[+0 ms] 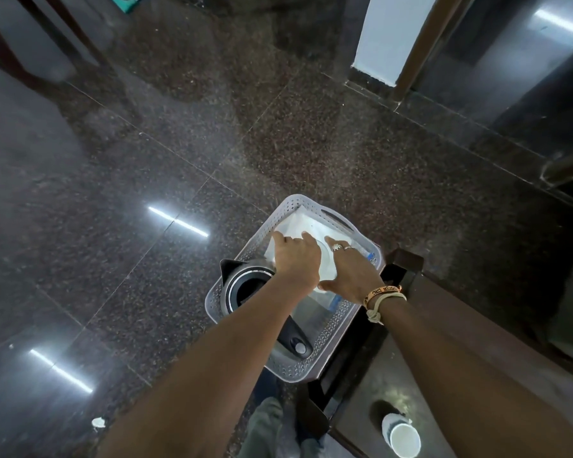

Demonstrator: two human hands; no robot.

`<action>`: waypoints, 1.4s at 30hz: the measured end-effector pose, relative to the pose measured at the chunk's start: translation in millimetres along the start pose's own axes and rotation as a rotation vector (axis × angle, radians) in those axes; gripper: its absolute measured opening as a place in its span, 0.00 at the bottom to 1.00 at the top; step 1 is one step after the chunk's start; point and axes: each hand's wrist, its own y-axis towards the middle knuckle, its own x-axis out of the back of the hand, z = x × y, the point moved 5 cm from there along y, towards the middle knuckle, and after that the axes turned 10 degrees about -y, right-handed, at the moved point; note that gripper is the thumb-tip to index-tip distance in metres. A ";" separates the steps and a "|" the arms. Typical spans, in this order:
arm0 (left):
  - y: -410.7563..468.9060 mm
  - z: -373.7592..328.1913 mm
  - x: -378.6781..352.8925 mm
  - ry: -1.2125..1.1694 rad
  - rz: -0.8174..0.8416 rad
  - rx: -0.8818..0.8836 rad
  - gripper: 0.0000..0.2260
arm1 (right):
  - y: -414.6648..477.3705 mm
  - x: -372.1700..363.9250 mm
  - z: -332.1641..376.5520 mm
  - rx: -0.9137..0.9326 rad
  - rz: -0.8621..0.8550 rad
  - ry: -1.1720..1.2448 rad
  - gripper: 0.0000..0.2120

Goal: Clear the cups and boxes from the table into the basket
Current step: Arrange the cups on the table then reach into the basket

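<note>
Both my hands are down in the basket (315, 368), a pale perforated one standing on the dark speckled floor (146, 166) just left of the counter (377, 385). My left hand (296, 259) lies palm down, fingers spread flat on a white box (306, 226) that fills the far part of the basket. My right hand (351, 271), with rings on two fingers and cord bands at the wrist, also lies flat and spread, its fingers touching the same white surface and its thumb stretched left toward my other hand. Neither hand is curled around anything that I can see; whether the fingers grip an edge beneath I cannot tell. Between the two hands shows a white rounded thing, maybe a cup or a lid, too hidden to name.

On the left side of the basket lies a black kettle (245, 289), its round opening facing up and its handle (295, 342) pointing toward the near wall, partly under my left forearm. A clear packet with blue marks (336, 300) sits near the right wall under my right wrist.

One white cup (402, 436) stands on the counter at the near right, tilted in view so its open mouth shows. A small white scrap (98, 422) lies on the floor at the near left.
</note>
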 end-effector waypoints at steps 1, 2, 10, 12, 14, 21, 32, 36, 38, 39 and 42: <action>3.0 0.0 -0.3 0.009 -0.005 0.000 0.37 | 2.5 -2.6 -0.3 -0.001 -0.010 0.017 0.49; 5.5 0.1 -0.3 0.014 -0.005 0.001 0.32 | 4.8 -5.4 -0.8 0.003 -0.016 0.027 0.49; 20.5 1.8 -14.1 0.033 -0.015 0.026 0.34 | 21.3 -22.3 1.0 0.021 -0.071 0.131 0.48; 25.1 2.5 -17.5 0.002 -0.011 0.044 0.30 | 24.5 -24.8 2.6 0.028 -0.098 0.159 0.45; 28.0 2.2 -18.1 -0.007 -0.017 0.041 0.25 | 24.9 -26.5 2.9 0.039 -0.127 0.185 0.40; 13.6 -3.4 2.6 -0.069 -0.053 -0.030 0.28 | 0.6 -6.0 -6.5 -0.005 -0.143 0.277 0.43; -97.9 -43.5 110.3 -0.297 -0.203 -0.182 0.38 | -129.8 110.6 -26.2 -0.075 -0.340 0.401 0.40; -143.1 -67.7 126.1 -0.431 -0.208 -0.239 0.38 | -189.3 128.5 -29.4 -0.055 -0.429 0.334 0.49; -162.0 -85.5 125.7 -0.474 -0.196 -0.281 0.39 | -216.3 126.8 -36.6 -0.100 -0.456 0.310 0.47; -172.5 -99.2 121.6 -0.489 -0.182 -0.311 0.40 | -233.2 121.1 -43.5 -0.131 -0.461 0.313 0.45; -192.6 -125.4 99.5 -0.553 -0.132 -0.350 0.40 | -268.6 97.3 -55.9 -0.208 -0.441 0.344 0.41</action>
